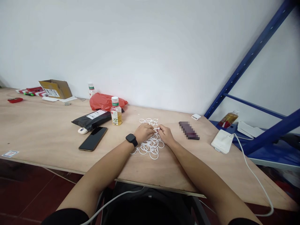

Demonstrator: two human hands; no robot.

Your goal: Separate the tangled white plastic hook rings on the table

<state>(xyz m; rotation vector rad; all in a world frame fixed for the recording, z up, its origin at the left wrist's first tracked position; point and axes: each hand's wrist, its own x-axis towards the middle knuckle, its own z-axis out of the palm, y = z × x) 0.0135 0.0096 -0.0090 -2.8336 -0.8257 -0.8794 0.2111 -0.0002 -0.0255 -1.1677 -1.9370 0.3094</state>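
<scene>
Plywood table: white plastic rings lie heaped directly before the person, within easy reach of both arms; left hand and right hand meet atop the heap, grip clamped on one ring.

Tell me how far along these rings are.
Done: nothing visibly set apart; the white plastic rings still lie in one loose heap on the plywood table. In hand: the left hand and right hand hold a ring between them. Left: the heap.

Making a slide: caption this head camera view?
Left hand and right hand handle white plastic rings on a plywood table.
</scene>
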